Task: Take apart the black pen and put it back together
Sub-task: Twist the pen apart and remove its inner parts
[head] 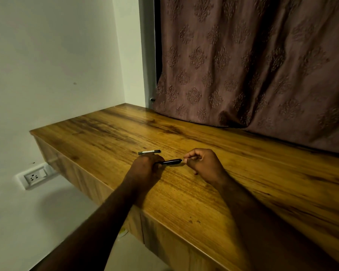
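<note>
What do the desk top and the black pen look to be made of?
Desk top: wood or wood-look laminate, with streaky brown grain and a slight sheen. Black pen: probably glossy plastic, given the highlight along its barrel, though it is too small to be sure.

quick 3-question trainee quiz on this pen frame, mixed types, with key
1. True or false: the black pen is lying untouched on the wooden table.
2. Which hand pinches the pen's tip end? A) left hand B) right hand
3. Fill in: the loose pen cap lies on the table just beyond the ____ hand.

Key
1. False; both hands hold it.
2. B
3. left
</note>
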Tool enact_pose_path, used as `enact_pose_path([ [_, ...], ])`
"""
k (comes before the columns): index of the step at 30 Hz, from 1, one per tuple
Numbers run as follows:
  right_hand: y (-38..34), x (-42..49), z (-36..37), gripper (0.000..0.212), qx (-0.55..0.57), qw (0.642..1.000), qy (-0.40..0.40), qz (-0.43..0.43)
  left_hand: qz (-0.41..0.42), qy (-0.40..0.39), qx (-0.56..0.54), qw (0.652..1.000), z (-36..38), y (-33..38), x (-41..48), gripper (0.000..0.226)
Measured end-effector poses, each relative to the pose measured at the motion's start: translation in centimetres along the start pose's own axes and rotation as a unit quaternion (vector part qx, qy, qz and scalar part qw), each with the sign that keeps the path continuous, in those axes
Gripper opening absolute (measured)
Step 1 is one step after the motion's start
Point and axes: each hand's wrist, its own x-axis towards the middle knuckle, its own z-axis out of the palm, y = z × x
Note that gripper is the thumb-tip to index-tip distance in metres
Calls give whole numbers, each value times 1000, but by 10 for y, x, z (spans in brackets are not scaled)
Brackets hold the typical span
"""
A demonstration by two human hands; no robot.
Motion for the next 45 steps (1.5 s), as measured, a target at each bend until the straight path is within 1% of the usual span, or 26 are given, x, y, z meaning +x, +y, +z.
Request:
enact_pose_path([
  [2, 0, 0, -1, 9, 12, 1000, -6, 1, 5, 8, -5, 1000, 0, 0, 0, 22],
  [6, 2, 0, -1, 7, 40, 999, -31, 3, 9, 13, -11, 1000, -1, 1, 0, 38],
  [11, 1, 1, -1, 7, 22, 999, -41, 5, 15, 12, -16, 1000, 0, 0, 0, 41],
  [14, 1, 0, -2, 11, 17, 999, -46, 5, 10, 13, -11, 1000, 1, 1, 0, 44],
  [21, -3, 0, -5, 13, 41, 997, -47, 44, 8, 10, -15, 1000, 0, 1, 1, 42],
  [24, -9, -3, -9, 8, 84, 993, -35, 68, -3, 15, -11, 1000, -1, 1, 2, 43],
  [27, -11, -4, -12, 8, 90, 993, -12, 72, -15, 3, -2, 1000, 0, 0, 1, 35],
  [29, -9, -3, -14, 6, 51, 997, 39, 45, -22, -13, 8, 1000, -1, 0, 1, 29],
  [31, 0, 2, -18, 19, -53, 992, 118, 6, -32, -35, 24, 999, -3, 1, 2, 24],
  [33, 10, 5, -27, 18, -143, 975, 172, 7, -35, -43, 31, 998, -4, 1, 3, 25],
  [34, 14, 6, -31, 14, -163, 970, 178, 21, -28, -41, 32, 998, -4, 1, 3, 28],
  [35, 17, 8, -34, 11, -170, 971, 166, 35, -19, -39, 32, 999, -4, 1, 3, 31],
  [37, 20, 12, -35, 10, -175, 976, 116, 61, -13, -42, 33, 998, -5, -1, 2, 34],
  [40, 18, 12, -34, 24, -213, 973, 62, 61, -34, -62, 36, 997, -6, 1, 4, 26],
  [42, 18, 12, -34, 29, -220, 972, 58, 60, -39, -62, 36, 997, -7, 4, 4, 23],
  [45, 18, 11, -35, 32, -209, 975, 51, 58, -29, -61, 36, 997, -8, 6, 4, 25],
])
